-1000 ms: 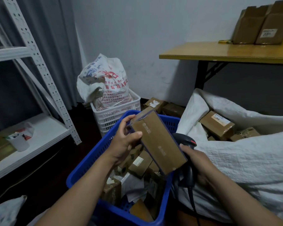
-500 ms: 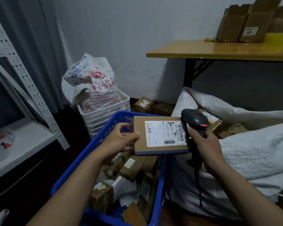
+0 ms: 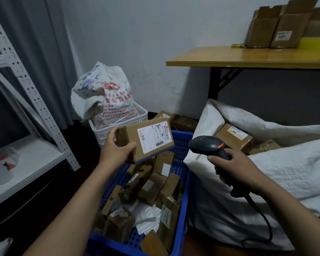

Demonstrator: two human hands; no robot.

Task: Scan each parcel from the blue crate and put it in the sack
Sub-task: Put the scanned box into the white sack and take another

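Two bare hands above a blue crate [image 3: 183,138], one holding a cardboard parcel [image 3: 129,143] and the other a barcode scanner [image 3: 208,145].

The left hand [image 3: 116,151] grips the parcel's left end, thumb pressed on the labelled face and fingers curled behind it. The parcel hangs above the crate's far end, clear of the loose parcels inside. Its long axis runs left to right, with the right end tipped slightly higher and the white shipping label [image 3: 154,136] facing the camera. The right hand [image 3: 235,168] has its fingers wrapped round the black scanner's handle. The scanner's head points left at the parcel, near it but apart. A white sack [image 3: 288,174] lies open just right of the crate, with boxes inside.
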